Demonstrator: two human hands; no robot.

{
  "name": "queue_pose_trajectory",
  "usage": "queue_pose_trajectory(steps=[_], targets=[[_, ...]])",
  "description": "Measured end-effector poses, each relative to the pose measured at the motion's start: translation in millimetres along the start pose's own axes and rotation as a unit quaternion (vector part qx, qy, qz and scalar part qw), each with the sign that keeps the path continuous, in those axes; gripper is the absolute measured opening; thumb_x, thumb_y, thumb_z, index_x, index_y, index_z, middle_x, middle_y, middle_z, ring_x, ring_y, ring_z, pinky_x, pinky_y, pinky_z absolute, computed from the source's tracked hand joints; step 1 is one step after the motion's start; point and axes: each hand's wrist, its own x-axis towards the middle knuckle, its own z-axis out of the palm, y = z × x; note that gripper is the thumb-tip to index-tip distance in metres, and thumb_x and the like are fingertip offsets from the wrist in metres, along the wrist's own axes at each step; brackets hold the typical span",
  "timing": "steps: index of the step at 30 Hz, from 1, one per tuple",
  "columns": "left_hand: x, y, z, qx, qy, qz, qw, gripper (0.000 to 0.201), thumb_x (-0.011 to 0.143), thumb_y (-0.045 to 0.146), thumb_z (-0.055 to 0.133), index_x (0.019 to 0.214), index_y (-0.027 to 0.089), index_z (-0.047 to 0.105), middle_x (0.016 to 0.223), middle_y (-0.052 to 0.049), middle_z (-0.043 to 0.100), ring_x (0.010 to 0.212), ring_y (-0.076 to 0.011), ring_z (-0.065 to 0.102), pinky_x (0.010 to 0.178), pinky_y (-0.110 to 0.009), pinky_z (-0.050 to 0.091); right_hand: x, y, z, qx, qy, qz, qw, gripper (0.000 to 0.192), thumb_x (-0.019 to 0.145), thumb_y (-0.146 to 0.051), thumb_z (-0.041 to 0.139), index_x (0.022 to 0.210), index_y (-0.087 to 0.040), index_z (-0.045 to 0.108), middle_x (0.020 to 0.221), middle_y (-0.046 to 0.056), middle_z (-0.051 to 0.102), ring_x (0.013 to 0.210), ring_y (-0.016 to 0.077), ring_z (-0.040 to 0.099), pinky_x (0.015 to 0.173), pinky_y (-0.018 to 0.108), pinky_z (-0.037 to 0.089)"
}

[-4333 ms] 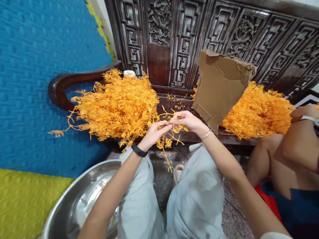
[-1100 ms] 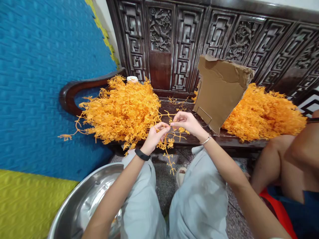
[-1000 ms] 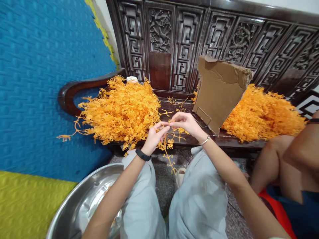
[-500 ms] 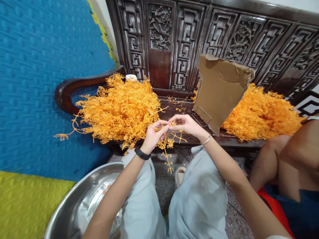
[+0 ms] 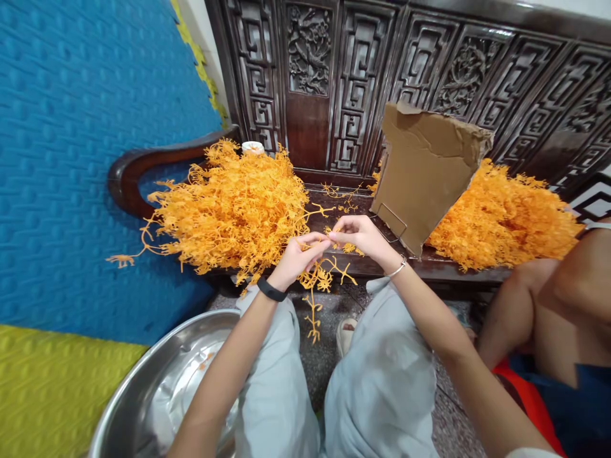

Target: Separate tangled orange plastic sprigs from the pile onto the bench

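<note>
My left hand (image 5: 301, 256) is closed in a pinch on an orange branched plastic sprig (image 5: 314, 312), whose twigs hang below the fingers over the bench edge. Thumb and fingertips of my right hand (image 5: 359, 238) pinch an orange piece at the same spot, the fingertips of both hands almost touching. Exactly where the sprig runs between the fingers is hidden. Close to my left hand lies a large heap of orange sprigs (image 5: 233, 210) on the dark wooden bench (image 5: 315, 219). A few loose twigs (image 5: 346, 197) lie behind my hands.
A torn cardboard sheet (image 5: 424, 172) stands upright on the bench, a thin wire frame at its base. Behind it is a second orange heap (image 5: 506, 216). A metal basin (image 5: 128, 388) sits at lower left. Another person's bare leg (image 5: 539, 312) is at right. Blue foam mats (image 5: 86, 159) line the left.
My right hand has shifted slightly right and up, its fingertips drawing a little from the left hand's. The hanging sprig has swung slightly left and down.
</note>
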Motion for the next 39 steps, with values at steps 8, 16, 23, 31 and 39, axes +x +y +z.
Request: queue_pose_trajectory(steps=[8,16,23,31,39], targets=[[-3.7,2.0,0.5,-0.172,-0.058,-0.012,0.983,0.021,0.069,0.033,0.068,0.073,0.013,0.061,0.045,0.007,0.046,0.031,0.0008,0.023,0.028,-0.012,0.02,-2.1,-1.3,3.4,0.223,-0.133,0.055,0.964,0.016,0.071,-0.025,0.067,0.067,-0.012,0.059,0.063,0.0,0.062,0.058,0.0089,0.06,0.061,0.022,0.047],[-2.7,4.0,-1.4,-0.327,-0.024,-0.061,0.943,0.021,0.061,0.025,0.073,0.065,0.013,0.056,0.052,0.003,0.059,0.035,-0.0026,0.046,0.03,-0.01,0.031,0.6,9.8,37.8,0.428,-0.084,0.077,0.896,0.013,0.076,-0.018,0.059,0.064,-0.013,0.057,0.061,-0.001,0.055,0.05,0.0041,0.048,0.053,0.016,0.044],[-5.1,3.8,-14.9,-0.317,-0.029,-0.067,0.946,0.02,0.061,0.021,0.073,0.063,0.014,0.055,0.054,0.0,0.062,0.035,-0.0046,0.05,0.03,-0.01,0.031,-3.5,7.6,58.8,0.534,-0.048,0.141,0.832,0.032,0.091,-0.013,0.035,0.064,-0.013,0.053,0.057,-0.002,0.05,0.045,0.0034,0.041,0.047,0.014,0.042],[-15.6,-4.0,10.0,-0.231,-0.261,-0.081,0.934,0.019,0.072,0.026,0.066,0.087,0.015,0.064,0.036,0.012,0.029,0.029,-0.0003,0.022,0.033,-0.012,0.024,4.8,-12.6,29.4,0.596,0.006,0.05,0.801,0.024,0.092,-0.018,0.039,0.069,-0.018,0.048,0.059,-0.005,0.044,0.05,0.0035,0.044,0.055,0.014,0.045],[-3.5,-1.2,16.7,-0.112,-0.222,-0.062,0.966,0.041,0.074,0.03,0.064,0.111,0.015,0.057,0.046,0.007,0.049,0.035,-0.0029,0.038,0.037,-0.015,0.029,45.3,25.4,-41.2,0.403,0.166,0.017,0.9,0.01,0.082,-0.023,0.057,0.073,-0.02,0.052,0.065,-0.005,0.053,0.056,0.0035,0.05,0.067,0.015,0.047]])
